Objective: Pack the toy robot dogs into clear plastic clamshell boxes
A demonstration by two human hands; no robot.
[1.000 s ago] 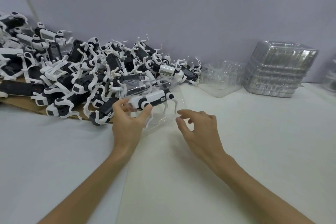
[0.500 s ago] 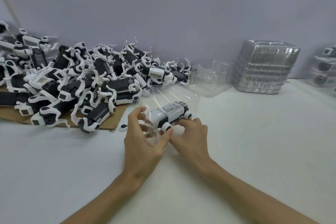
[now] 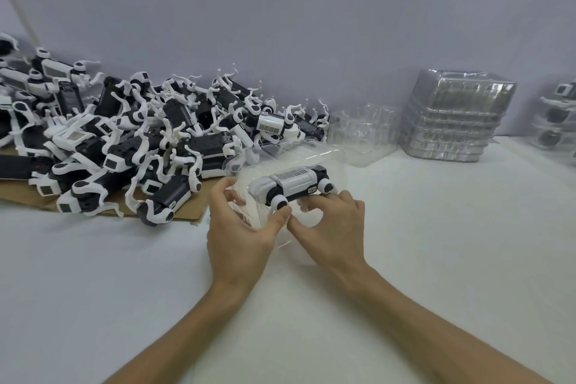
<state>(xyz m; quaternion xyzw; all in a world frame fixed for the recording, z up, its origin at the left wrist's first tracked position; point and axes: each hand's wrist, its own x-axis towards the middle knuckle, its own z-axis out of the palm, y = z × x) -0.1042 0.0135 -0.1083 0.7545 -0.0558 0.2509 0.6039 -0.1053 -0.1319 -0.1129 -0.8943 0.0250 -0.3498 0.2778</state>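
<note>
The left grip (image 3: 240,237) pinched the clamshell box (image 3: 311,156), thumb in front, fingers behind. The right grip (image 3: 333,231) pinched its front below the toy robot dog (image 3: 293,185) inside, mid-table (image 3: 436,259). Loose dogs (image 3: 124,140) heaped the far-left edge, empty boxes (image 3: 452,115) stacked far right.

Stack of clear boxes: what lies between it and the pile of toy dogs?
In the head view, a loose clear clamshell, apparently empty, lies between the stack and the pile.

The toy dog (image 3: 293,187) is showing a white body, black joints and a barcode label through the clear box (image 3: 311,159). The pile of dogs (image 3: 124,140) is lying black-and-white on brown cardboard (image 3: 187,212); the table (image 3: 93,274) is looking white, the wall (image 3: 280,25) lilac-grey.
</note>
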